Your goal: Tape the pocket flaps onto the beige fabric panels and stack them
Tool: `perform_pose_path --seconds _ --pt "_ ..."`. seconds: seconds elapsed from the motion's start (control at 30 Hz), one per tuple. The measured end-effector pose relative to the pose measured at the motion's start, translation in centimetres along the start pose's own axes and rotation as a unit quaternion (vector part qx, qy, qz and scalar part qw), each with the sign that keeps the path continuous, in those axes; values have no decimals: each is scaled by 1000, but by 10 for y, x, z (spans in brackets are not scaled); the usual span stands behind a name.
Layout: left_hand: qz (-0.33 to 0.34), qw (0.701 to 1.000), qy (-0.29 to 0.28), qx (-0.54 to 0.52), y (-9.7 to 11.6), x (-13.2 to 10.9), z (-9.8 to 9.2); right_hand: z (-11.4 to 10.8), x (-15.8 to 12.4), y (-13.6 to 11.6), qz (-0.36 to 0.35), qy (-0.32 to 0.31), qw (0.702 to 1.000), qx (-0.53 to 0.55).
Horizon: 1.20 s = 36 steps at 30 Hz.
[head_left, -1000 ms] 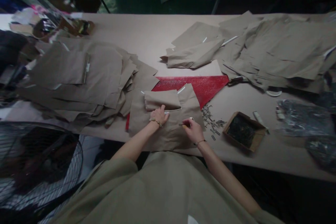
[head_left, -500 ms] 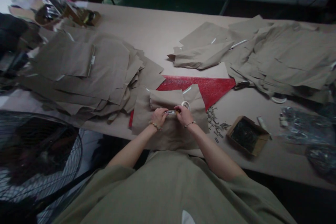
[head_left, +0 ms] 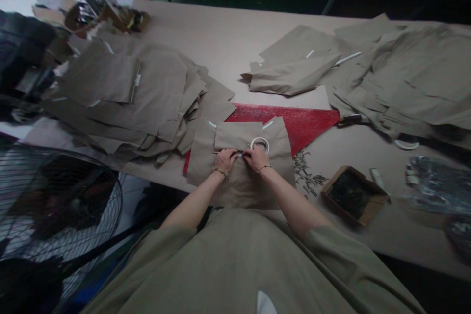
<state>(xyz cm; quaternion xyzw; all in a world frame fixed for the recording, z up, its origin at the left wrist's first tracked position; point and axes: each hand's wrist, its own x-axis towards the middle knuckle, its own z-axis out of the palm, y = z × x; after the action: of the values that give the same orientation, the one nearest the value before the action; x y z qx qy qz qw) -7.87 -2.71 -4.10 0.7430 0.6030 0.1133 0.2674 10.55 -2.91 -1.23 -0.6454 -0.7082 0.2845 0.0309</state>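
The left hand [head_left: 225, 161] and right hand [head_left: 256, 158] pinch a metal strip [head_left: 240, 155] on tan cloth [head_left: 239, 191]; a white ring [head_left: 259, 145] sits at one o'clock, a cardboard box [head_left: 353, 195] at four.

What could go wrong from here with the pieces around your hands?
The small silvery strip pinched between the left hand and right hand could slip along the folded tan fabric flap. The white tape ring sits loose beside them and might roll. The loose metal clips near the red textured board could get scattered.
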Motion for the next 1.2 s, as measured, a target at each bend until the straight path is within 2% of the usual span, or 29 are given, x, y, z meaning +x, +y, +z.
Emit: perform_pose_path --seconds 0.17,0.4,0.5,0.63,0.77,0.97,1.2 --pt "-1 1000 -7 6 -1 5 -1 4 -2 -2 8 8 1000 2" --pt "26 997 -71 0 4 11 -24 -1 1 -1 9 -3 1000 -1" --pt "50 993 -106 33 9 12 -31 -4 2 -1 13 -1 1000 2" --pt "40 987 -123 90 18 10 -34 -6 1 -2 9 -2 1000 4" --pt "30 984 -127 121 26 7 -37 -5 2 -1 9 -3 1000 3" --pt "18 987 -124 103 27 6 -37 -10 2 -3 1 -26 1000 -13" --pt "9 994 -84 68 21 5 -31 -16 5 -7 25 -37 999 -15"
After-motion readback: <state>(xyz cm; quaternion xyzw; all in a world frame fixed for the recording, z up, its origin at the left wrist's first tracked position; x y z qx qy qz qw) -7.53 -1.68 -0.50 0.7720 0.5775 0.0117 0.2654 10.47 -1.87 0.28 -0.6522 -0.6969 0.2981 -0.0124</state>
